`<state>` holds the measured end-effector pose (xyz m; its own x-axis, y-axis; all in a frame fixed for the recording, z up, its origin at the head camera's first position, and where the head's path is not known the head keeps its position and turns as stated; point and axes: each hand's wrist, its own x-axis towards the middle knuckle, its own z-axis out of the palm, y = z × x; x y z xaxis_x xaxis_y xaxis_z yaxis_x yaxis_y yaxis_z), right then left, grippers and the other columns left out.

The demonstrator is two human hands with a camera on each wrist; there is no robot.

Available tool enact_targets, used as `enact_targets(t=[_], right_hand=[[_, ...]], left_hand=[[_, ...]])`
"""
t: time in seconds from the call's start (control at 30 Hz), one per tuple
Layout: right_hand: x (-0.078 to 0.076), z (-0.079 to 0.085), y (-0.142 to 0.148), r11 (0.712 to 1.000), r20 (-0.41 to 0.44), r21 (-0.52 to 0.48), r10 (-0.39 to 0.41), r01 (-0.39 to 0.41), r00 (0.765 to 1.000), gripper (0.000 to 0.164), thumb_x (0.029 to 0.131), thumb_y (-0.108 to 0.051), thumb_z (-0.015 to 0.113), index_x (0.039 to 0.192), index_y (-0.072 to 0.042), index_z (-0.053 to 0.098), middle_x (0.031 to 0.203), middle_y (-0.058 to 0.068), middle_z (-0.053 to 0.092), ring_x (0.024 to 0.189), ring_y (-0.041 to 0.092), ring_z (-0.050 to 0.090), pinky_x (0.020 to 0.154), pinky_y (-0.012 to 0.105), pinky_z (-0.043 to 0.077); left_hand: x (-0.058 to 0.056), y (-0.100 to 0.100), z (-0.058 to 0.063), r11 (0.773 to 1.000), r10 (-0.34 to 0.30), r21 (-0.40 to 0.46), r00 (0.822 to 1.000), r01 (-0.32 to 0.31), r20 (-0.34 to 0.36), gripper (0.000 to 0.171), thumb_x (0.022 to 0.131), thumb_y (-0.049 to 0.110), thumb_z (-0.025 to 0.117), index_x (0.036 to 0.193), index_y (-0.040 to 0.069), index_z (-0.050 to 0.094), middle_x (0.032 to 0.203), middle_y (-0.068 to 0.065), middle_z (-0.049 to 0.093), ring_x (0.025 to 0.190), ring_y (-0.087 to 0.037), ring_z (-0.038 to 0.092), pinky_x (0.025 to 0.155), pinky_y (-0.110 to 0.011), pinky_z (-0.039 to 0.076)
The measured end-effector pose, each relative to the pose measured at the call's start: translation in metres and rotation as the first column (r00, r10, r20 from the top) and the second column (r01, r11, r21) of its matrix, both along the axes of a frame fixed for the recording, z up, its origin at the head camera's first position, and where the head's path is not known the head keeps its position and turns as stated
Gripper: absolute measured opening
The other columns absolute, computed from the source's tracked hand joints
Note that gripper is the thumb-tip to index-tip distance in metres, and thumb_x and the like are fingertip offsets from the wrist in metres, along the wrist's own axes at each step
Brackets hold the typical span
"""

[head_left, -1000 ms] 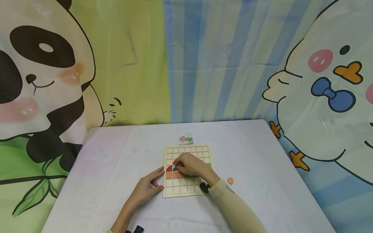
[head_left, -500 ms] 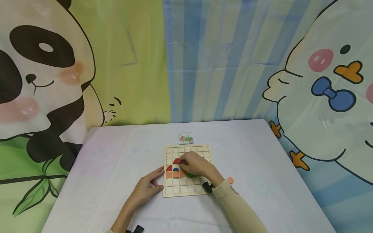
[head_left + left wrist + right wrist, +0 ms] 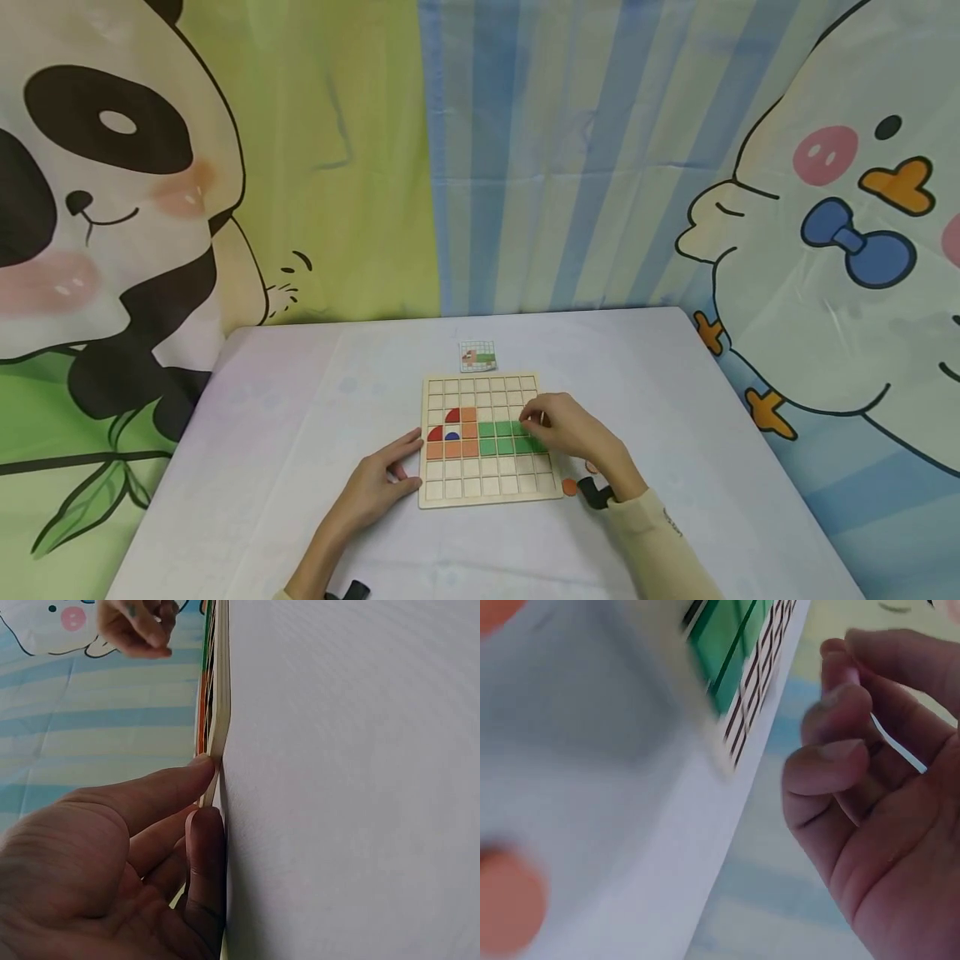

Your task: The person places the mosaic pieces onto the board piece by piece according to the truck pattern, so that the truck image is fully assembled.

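Observation:
A wooden grid board (image 3: 491, 490) lies on the table with red, orange, blue and green pieces in its squares. My left hand (image 3: 378, 483) rests against the board's left edge, thumb and a finger touching it well apart; the left wrist view shows these fingertips at the wooden rim. Over the board's right side hovers my right hand (image 3: 573, 429), near the green pieces (image 3: 506, 437). Its thumb and forefinger tips come close together, and no piece shows between them in the right wrist view. Two orange discs lie right of the board, one disc (image 3: 569, 487) plainly visible, another partly hidden.
A small picture card (image 3: 478, 356) with a coloured grid lies behind the board. White cloth covers the table (image 3: 300, 417). A cartoon-printed curtain (image 3: 480, 167) stands along the far edge.
My right hand has moved right, from the red and blue pieces to the board's right side. An orange piece now shows beside the upper red one. The left hand has stayed put.

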<state>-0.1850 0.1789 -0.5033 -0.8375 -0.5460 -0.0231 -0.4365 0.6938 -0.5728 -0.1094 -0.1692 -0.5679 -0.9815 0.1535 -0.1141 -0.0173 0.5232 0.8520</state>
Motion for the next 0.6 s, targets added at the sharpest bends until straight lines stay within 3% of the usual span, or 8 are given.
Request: enact_targets(t=[0.33, 0.6], right_hand=[[0.025, -0.003, 0.061, 0.987, 0.088, 0.06, -0.155, 0.15, 0.984, 0.016, 0.1, -0.017, 0.072, 0.111, -0.007, 0.077, 0.086, -0.005, 0.068, 0.067, 0.005, 0.057, 0.064, 0.023, 0.049], [0.042, -0.013, 0.092, 0.974, 0.071, 0.089, -0.217, 0.21, 0.974, 0.013, 0.095, -0.016, 0.078, 0.105, -0.007, 0.079, 0.082, -0.007, 0.067, 0.072, 0.007, 0.053, 0.065, 0.022, 0.047]], left_hand=[[0.001, 0.001, 0.001, 1.0, -0.002, 0.0, 1.0, 0.002, -0.004, 0.065, 0.085, 0.004, 0.085, 0.146, 0.013, 0.065, 0.162, 0.006, 0.055, 0.075, -0.005, 0.054, 0.063, -0.021, 0.044], [0.0, 0.0, 0.0, 1.0, -0.004, -0.015, 1.0, 0.004, -0.014, 0.065, 0.085, 0.005, 0.085, 0.146, 0.013, 0.065, 0.162, 0.006, 0.055, 0.075, -0.005, 0.054, 0.065, -0.022, 0.045]])
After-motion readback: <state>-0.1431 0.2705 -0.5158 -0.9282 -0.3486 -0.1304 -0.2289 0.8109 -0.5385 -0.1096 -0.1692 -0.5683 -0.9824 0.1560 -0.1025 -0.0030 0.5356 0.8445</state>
